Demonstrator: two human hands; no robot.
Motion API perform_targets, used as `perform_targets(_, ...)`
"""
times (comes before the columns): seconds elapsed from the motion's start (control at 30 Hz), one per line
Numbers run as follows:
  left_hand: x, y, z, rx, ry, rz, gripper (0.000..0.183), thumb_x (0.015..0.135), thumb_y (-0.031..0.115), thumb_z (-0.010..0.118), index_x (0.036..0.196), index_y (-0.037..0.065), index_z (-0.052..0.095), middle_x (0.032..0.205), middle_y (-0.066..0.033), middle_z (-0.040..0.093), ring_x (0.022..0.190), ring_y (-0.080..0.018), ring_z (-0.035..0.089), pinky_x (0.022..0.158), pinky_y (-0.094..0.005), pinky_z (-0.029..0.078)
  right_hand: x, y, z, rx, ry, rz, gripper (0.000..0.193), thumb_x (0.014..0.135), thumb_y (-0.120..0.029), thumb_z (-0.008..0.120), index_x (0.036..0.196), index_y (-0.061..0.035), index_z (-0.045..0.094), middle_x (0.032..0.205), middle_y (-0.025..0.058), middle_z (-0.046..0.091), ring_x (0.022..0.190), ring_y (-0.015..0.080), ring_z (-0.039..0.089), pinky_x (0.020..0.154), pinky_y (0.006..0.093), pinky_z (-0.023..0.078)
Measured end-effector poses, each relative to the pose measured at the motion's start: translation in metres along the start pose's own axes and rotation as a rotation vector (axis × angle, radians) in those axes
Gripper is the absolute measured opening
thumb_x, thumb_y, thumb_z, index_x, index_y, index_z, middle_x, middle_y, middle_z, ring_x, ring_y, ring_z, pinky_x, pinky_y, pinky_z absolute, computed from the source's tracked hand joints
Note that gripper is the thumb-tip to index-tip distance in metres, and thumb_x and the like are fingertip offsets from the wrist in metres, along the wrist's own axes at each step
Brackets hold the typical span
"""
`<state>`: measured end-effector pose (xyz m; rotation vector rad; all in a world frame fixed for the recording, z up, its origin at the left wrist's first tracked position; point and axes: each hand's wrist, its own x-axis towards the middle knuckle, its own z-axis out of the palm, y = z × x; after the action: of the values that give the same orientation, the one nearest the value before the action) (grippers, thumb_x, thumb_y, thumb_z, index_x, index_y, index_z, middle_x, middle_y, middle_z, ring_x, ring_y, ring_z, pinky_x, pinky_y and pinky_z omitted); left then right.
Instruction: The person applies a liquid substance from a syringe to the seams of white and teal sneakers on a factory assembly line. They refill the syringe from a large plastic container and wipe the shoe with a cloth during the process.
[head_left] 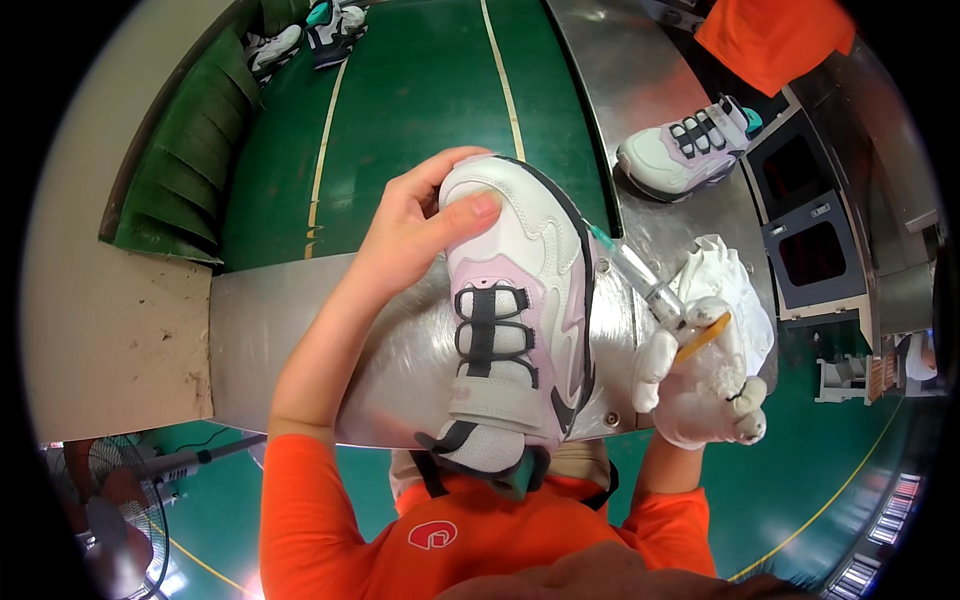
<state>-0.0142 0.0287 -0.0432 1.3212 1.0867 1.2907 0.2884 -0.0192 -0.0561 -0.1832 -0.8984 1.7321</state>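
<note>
My bare left hand [412, 228] is closed around the toe of a white and lilac sneaker [555, 270] with black straps. Its thumb presses on the upper, and the toe points away from me. The heel end reaches back over the table's near edge toward my body. In my right hand [700, 380], which wears a white glove, is a clear syringe [640, 275] with a green needle hub. The needle tip is at the dark sole edge on the shoe's right side; whether it touches I cannot tell. A thin yellow-orange strip [704, 338] also sits in the gloved fingers.
A similar sneaker [685, 150] stands on the metal surface at the right. Beside my right hand lies a crumpled white cloth [735, 290]. A green conveyor belt [420, 120] stretches ahead, with more shoes [335, 35] at its far left. Orange fabric [775, 40] appears at the far right.
</note>
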Motion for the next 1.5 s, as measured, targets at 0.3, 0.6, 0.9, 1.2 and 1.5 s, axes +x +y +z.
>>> perform_targets(0.3, -0.001, 0.002, 0.001, 0.013, 0.003, -0.007, 0.064, 0.082, 0.040, 0.076, 0.128, -0.001, 0.057, 0.110, -0.0079, 0.065, 0.101, -0.0150, 0.061, 0.090, -0.0276, 0.047, 0.030, 0.013, 0.005, 0.055, -0.027, 0.075, 0.096, 0.051, -0.042, 0.077, 0.125, 0.0124, 0.047, 0.088, 0.0275, 0.063, 0.061, 0.0292, 0.060, 0.056, 0.0338, 0.050)
perform_targets(0.6, -0.001, -0.002, 0.000, 0.002, 0.010, -0.019, 0.066, 0.082, 0.039, 0.076, 0.129, -0.002, 0.055, 0.113, -0.0084, 0.064, 0.103, -0.0153, 0.061, 0.092, -0.0280, 0.047, 0.029, 0.013, -0.003, -0.028, -0.018, 0.104, 0.099, 0.049, -0.042, 0.079, 0.125, 0.0137, 0.048, 0.088, 0.0289, 0.063, 0.060, 0.0288, 0.061, 0.056, 0.0339, 0.049)
perform_targets(0.9, 0.003, -0.009, -0.002, -0.059, 0.029, 0.009, 0.050, 0.086, 0.028, 0.075, 0.124, -0.001, 0.059, 0.107, -0.0065, 0.066, 0.098, -0.0127, 0.060, 0.087, -0.0269, 0.048, 0.008, 0.011, -0.008, -0.062, 0.066, 0.123, 0.095, 0.051, -0.032, 0.084, 0.124, 0.0159, 0.049, 0.091, 0.0309, 0.063, 0.062, 0.0277, 0.063, 0.057, 0.0306, 0.050)
perform_targets(1.2, 0.005, -0.012, -0.005, 0.004, 0.029, -0.053, 0.062, 0.086, 0.036, 0.073, 0.129, -0.004, 0.054, 0.115, -0.0087, 0.063, 0.105, -0.0147, 0.059, 0.093, -0.0271, 0.045, -0.003, 0.013, -0.005, -0.113, 0.086, 0.189, 0.085, 0.049, -0.025, 0.080, 0.119, 0.0160, 0.052, 0.088, 0.0300, 0.061, 0.067, 0.0293, 0.064, 0.055, 0.0305, 0.052)
perform_targets(1.5, 0.006, -0.011, -0.003, -0.012, 0.035, -0.059, 0.058, 0.087, 0.033, 0.071, 0.128, -0.004, 0.055, 0.114, -0.0081, 0.064, 0.103, -0.0135, 0.059, 0.093, -0.0262, 0.045, -0.013, 0.012, -0.003, -0.128, 0.139, 0.228, 0.084, 0.050, -0.026, 0.081, 0.117, 0.0156, 0.053, 0.092, 0.0287, 0.062, 0.075, 0.0296, 0.064, 0.055, 0.0294, 0.052)
